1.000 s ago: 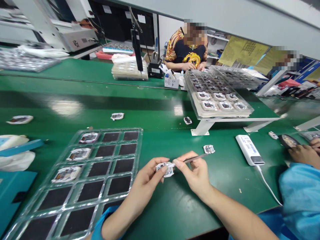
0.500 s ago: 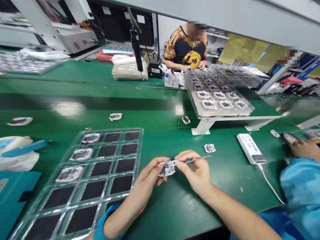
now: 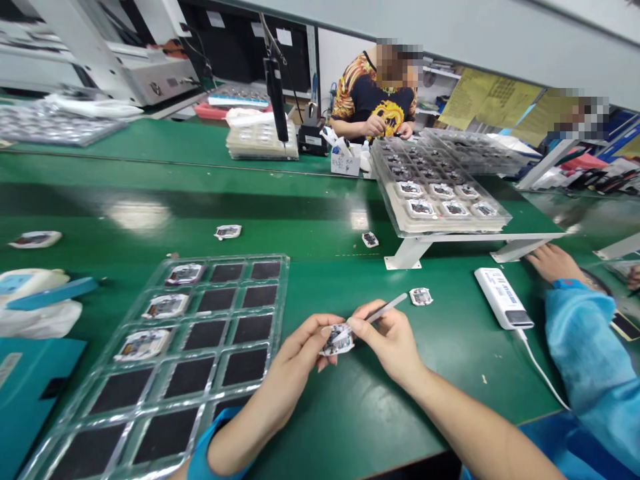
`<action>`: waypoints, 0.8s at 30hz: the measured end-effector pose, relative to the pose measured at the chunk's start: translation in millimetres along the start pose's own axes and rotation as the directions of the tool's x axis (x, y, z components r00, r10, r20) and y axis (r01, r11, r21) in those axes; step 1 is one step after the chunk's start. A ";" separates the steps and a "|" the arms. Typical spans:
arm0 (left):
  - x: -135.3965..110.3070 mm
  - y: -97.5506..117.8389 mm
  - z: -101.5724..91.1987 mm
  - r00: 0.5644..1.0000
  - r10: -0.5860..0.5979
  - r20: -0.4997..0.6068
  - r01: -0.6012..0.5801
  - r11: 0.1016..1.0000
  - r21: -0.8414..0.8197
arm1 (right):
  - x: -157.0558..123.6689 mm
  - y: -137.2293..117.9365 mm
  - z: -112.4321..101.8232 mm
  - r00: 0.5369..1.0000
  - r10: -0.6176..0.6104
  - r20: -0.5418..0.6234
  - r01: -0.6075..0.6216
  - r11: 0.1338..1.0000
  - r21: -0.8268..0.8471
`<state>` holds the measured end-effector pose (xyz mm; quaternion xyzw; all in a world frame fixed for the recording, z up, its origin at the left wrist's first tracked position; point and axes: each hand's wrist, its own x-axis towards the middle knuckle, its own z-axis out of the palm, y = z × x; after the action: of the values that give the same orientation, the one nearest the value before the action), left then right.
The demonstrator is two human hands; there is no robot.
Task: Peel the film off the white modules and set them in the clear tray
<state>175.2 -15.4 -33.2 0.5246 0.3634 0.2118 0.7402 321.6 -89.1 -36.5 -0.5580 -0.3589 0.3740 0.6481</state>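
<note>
Above the green bench (image 3: 370, 417), seen from my head camera, my left hand (image 3: 297, 353) pinches a small white-rimmed part (image 3: 337, 340). My right hand (image 3: 393, 341) grips a slim metal tool (image 3: 390, 307), its free end slanting up to the right; the other end is hidden at my fingertips, so I cannot tell whether it touches the part. Left of my hands lies a clear tray (image 3: 287, 287), three similar parts (image 3: 167, 306) filling the far pockets of its left column. One loose part (image 3: 421, 297) lies just beyond my right hand, left of a white device (image 3: 500, 297). Farther right, a co-worker's hand (image 3: 557, 265) in a blue sleeve (image 3: 577, 320) is near a raised stand (image 3: 406, 254).
</note>
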 end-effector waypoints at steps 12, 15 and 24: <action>-1.8 -2.6 -0.3 0.995 0.095 0.035 -0.099 0.987 0.127 | -1.6 3.8 -0.7 0.996 -0.041 -0.081 0.037 0.998 -0.054; -1.1 -3.3 -1.6 0.993 0.110 0.050 -0.116 0.982 0.148 | -0.4 4.2 0.0 0.996 -0.028 -0.086 0.028 1.000 -0.010; -2.1 -0.5 -2.6 0.992 0.100 0.081 -0.110 0.984 0.138 | 0.6 2.8 0.6 0.996 -0.041 -0.084 0.045 0.998 0.039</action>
<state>171.8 -15.4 -33.5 0.6020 0.3219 0.2047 0.7015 321.1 -88.1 -39.2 -0.5519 -0.3358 0.3437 0.6816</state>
